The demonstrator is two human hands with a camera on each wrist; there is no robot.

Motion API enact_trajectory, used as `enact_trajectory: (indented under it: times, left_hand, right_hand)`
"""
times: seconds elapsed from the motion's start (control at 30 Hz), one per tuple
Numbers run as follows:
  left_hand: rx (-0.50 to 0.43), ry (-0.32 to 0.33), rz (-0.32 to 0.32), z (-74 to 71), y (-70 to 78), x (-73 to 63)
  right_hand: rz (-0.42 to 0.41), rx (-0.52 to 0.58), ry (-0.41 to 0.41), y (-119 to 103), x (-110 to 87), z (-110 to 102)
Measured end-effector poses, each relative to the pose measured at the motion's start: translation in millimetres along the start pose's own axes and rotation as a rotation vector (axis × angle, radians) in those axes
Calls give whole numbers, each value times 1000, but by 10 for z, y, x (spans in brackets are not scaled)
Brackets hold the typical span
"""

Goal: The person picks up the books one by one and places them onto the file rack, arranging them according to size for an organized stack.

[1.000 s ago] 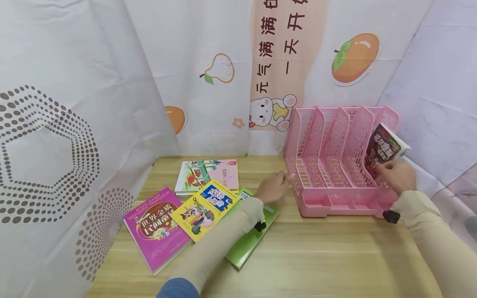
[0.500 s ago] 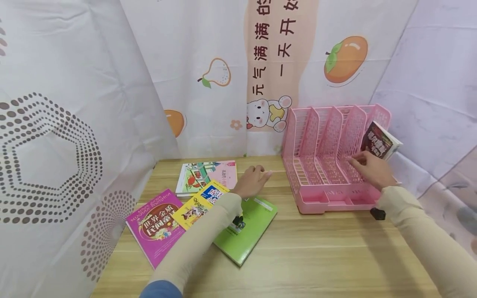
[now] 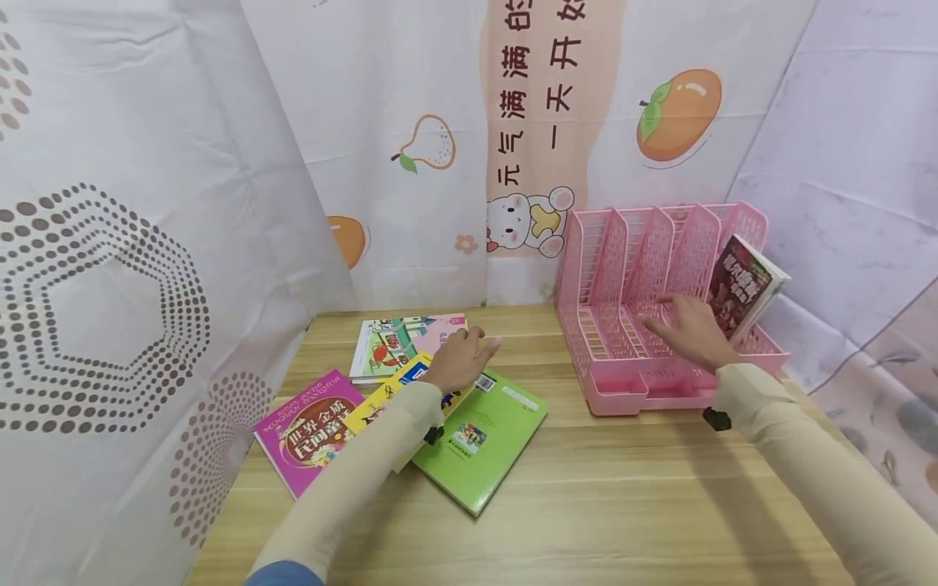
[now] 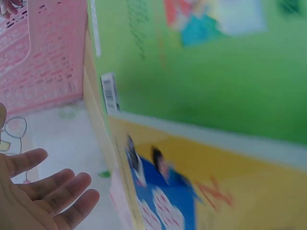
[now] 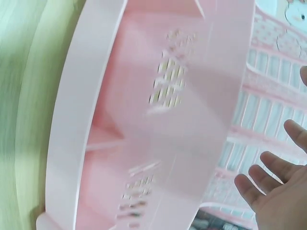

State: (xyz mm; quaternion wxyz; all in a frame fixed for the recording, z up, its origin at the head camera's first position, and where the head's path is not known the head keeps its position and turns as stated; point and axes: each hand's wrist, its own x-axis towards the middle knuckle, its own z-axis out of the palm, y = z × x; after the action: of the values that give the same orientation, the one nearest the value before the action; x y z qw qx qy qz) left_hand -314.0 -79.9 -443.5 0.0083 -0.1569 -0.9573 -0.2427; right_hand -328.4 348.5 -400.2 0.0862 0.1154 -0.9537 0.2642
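Stretching across the foreground, the wood-grained tabletop carried several books. Closest lay a green book, barcode side up. To its left was a magenta book, set at a slant and partly covered by the left cream sleeve. Between them, a yellow book with a blue panel overlapped the green one. Farther back, near the rear edge, a book with a crab on its cover lay flat. White cloth hung behind and at both sides; the left sheet had dotted hexagons, the back one a pear outline, orange fruit, a cartoon bear and dark characters.

Toward the right rear stood a pink file organizer, small shallow trays along its front and perforated upright dividers behind. In its rightmost compartment a dark-covered book stood tilted, leaning out to the right.

The left hand hovered above the yellow book's upper end, fingers loosely extended and apart, with nothing in its grasp. The right hand, just beside the dark-covered book, hung over the organizer behind the trays, fingers relaxed and spread, thumb well apart from them, likewise holding nothing.
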Motion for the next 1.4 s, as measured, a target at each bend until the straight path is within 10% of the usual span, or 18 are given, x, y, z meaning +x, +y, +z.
enact_trajectory:
  times: [0.77, 1.4]
  left_hand:
    - [34, 98, -29, -220, -595, -494]
    - [81, 72, -88, -319, -866, -739]
  right_hand:
    - [-207, -65, 14, -854, 211, 564]
    - [-425, -96, -17, -1295, -51, 1116]
